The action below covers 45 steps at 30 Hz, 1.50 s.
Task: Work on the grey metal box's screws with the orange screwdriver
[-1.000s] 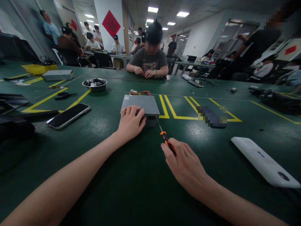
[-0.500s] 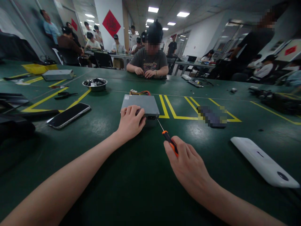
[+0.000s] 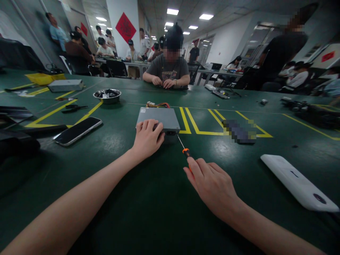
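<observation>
A grey metal computer power supply [image 3: 166, 116] lies on the green table, with a bundle of coloured cables [image 3: 160, 105] at its far side. Over its near left edge rests my left hand [image 3: 148, 137], fingers curved on the top and front and gripping it. My right hand [image 3: 212, 182] is wrapped round the black and orange handle of a screwdriver [image 3: 186, 152]. The screwdriver's thin shaft slants up and left, and its tip meets the near right corner of the power supply, beside the dark socket. Whether it sits in a screw is too small to tell.
A smartphone [image 3: 78, 131] and a steel bowl [image 3: 107, 100] of small parts are on the left. On the right lie a dark pixelated object [image 3: 239, 131] and a white elongated device [image 3: 299, 182]. Another person [image 3: 170, 67] sits across the table.
The fingers of my right hand have shifted on the screwdriver handle, and the hand has rolled slightly, covering more of it. The power supply and my left hand have stayed put.
</observation>
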### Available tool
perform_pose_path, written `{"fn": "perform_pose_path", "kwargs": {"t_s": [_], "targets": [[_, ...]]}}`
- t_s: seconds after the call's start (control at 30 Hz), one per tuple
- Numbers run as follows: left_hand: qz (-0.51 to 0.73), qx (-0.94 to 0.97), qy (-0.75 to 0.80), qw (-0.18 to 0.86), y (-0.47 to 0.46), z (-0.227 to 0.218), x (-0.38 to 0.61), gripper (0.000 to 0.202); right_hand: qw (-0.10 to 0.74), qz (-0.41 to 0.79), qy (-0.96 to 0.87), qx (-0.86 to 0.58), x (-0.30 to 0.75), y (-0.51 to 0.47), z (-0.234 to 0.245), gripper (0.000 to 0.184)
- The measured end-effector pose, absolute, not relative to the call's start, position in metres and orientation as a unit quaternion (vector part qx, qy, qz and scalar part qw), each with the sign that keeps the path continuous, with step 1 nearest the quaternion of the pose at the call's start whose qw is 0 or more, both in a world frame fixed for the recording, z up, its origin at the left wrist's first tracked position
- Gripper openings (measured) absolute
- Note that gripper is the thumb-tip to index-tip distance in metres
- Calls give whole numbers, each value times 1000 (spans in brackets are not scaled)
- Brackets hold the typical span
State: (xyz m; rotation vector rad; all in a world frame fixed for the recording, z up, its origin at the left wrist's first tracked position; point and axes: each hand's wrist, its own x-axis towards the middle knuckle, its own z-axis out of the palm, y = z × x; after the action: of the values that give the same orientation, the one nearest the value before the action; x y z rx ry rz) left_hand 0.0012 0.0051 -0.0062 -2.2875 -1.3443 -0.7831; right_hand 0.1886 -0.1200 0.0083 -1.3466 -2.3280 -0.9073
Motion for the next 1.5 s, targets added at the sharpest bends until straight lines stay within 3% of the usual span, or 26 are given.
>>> {"fn": "perform_pose_path", "kwargs": {"t_s": [0.37, 1.03, 1.23, 1.43, 1.5], "targets": [[-291, -809, -477, 183, 5, -6, 2, 26, 214, -272, -841, -416, 186, -114, 6, 20], [-285, -809, -474, 201, 5, -7, 1, 26, 204, -273, -832, -438, 179, -111, -1, 23], [-294, -804, -473, 209, 5, -7, 3, 26, 196, -230, -884, -358, 171, -114, -11, 34], [-284, -816, -460, 203, 3, -6, 1, 27, 197, -213, -919, -269, 173, -110, -8, 17], [-285, -821, -455, 195, 3, -5, 0, 28, 208, -179, -924, -265, 174, -109, -9, 22]]}}
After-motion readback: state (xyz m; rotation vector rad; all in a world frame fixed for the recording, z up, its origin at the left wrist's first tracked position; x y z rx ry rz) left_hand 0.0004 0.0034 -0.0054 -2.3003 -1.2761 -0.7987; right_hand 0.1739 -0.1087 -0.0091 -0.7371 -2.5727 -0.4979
